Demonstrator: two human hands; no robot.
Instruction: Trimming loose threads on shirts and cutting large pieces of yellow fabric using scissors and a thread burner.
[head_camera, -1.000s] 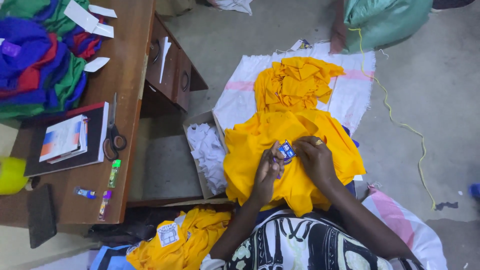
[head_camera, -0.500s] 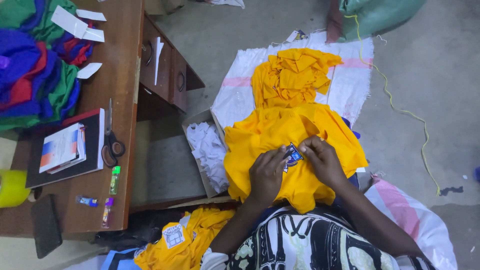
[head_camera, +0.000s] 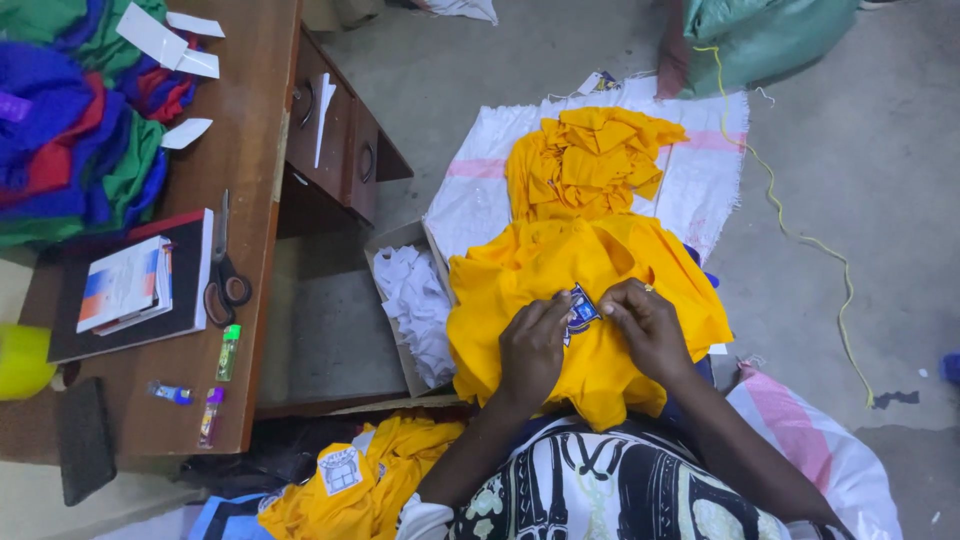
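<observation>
The soft yellow cotton garment (head_camera: 590, 290) is lying draped over the person's lap, spilling toward the white woven sack (head_camera: 700, 170) spread on the floor, where a heap of folded yellow pieces (head_camera: 585, 160) is sitting. On its front a small blue and white embroidered badge (head_camera: 580, 312) is resting between both hands. The cloth looks light, limp and prone to bunching, so it is probably best held flat close around the badge; the badge seems stiffer and suited to pinching at its edges. The left hand (head_camera: 532, 350) is pressing down on the fabric just beside the badge, fingers curled nearly closed. The right hand (head_camera: 650, 325) is pinching the badge's right edge with fingertips drawn together. The wooden tabletop (head_camera: 250, 150) to the left is carrying black-handled scissors (head_camera: 222, 275).
</observation>
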